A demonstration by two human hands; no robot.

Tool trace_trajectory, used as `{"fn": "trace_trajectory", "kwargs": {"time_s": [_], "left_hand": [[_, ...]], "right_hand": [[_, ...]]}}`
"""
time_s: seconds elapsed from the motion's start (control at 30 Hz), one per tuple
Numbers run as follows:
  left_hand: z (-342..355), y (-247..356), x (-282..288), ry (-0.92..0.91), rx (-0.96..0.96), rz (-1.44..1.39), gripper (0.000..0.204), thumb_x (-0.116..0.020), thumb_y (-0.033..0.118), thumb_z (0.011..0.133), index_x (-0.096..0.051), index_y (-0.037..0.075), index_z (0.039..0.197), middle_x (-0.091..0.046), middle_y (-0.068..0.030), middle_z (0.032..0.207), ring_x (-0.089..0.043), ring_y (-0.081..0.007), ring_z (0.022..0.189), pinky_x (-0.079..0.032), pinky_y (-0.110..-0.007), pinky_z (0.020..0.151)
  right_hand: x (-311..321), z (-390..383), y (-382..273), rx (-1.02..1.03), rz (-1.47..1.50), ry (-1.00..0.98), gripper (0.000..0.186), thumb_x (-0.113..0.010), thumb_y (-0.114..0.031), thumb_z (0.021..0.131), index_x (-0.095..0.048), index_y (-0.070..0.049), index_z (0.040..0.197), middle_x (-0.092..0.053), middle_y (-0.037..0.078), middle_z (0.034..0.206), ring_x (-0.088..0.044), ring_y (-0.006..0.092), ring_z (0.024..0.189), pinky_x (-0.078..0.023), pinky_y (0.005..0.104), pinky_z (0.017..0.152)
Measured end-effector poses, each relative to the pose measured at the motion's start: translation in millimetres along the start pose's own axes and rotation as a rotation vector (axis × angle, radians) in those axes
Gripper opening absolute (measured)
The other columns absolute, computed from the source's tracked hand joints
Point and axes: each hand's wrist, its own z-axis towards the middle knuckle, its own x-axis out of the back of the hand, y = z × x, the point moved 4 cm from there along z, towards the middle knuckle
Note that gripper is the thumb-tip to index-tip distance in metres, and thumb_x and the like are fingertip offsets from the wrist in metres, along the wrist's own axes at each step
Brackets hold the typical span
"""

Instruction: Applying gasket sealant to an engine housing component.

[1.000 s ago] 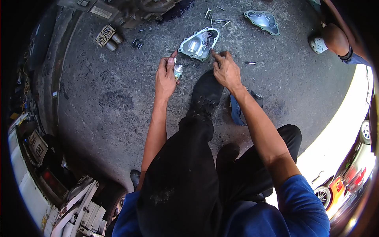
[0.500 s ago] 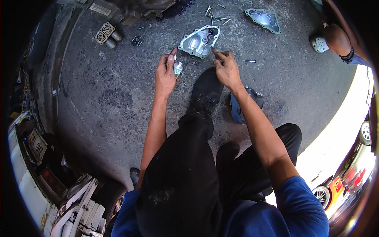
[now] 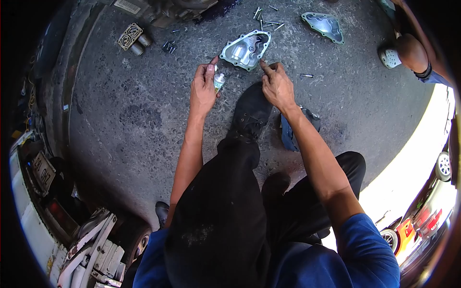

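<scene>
A silver metal engine cover, hollow side up with bolt holes round its rim, is in front of me beyond my shoe. My left hand is closed round a small light-coloured squeeze tube, its nozzle end upward. A small white piece shows by the thumb, and the index fingertip reaches the cover's left corner. On the opposite side my right hand has curled fingers, and its index fingertip is at the cover's lower right rim. Whether anything lies inside those curled fingers is hidden.
Loose bolts and a second metal cover lie beyond. A metal part with two cylinders is at the left, near dark bolts. A blue cloth lies beside my shoe. Another person's arm shows at right.
The view has shifted slightly, so the floor things sit a little further right and lower. My hands keep nearly the same places beside the cover, and the left still holds the tube.
</scene>
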Motion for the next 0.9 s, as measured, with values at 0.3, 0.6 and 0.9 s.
{"fn": "trace_trajectory", "kwargs": {"time_s": [0.3,0.6,0.9], "left_hand": [[1.8,1.0,-5.8,-0.02,0.016,0.015,0.039,-0.041,0.034,0.109,-0.056,-0.002,0.112,-0.068,-0.0042,0.125,-0.052,-0.0054,0.059,-0.047,-0.023,0.049],[3.9,1.0,-5.9,-0.019,0.022,0.005,0.04,-0.041,0.035,0.109,-0.057,-0.001,0.112,-0.068,-0.0041,0.124,-0.052,-0.0053,0.059,-0.047,-0.023,0.049],[0.7,-0.9,-2.5,-0.015,0.044,0.014,0.039,-0.041,0.035,0.109,-0.057,-0.001,0.113,-0.069,-0.0043,0.117,-0.052,-0.0053,0.059,-0.046,-0.023,0.049]], "right_hand": [[9.6,-0.7,-7.4,0.056,-0.156,0.068,0.049,-0.059,-0.016,0.089,-0.058,-0.009,0.137,-0.058,0.021,0.112,-0.064,0.0389,0.1,-0.054,0.0478,0.084],[9.7,9.3,-12.7,0.002,-0.153,0.088,0.044,-0.056,-0.017,0.092,-0.06,-0.01,0.135,-0.059,0.019,0.118,-0.064,0.038,0.102,-0.054,0.0468,0.086],[4.3,-7.7,-19.5,0.033,-0.091,0.065,0.043,-0.059,-0.018,0.09,-0.064,-0.012,0.132,-0.058,0.02,0.113,-0.063,0.0379,0.102,-0.054,0.0476,0.085]]}}
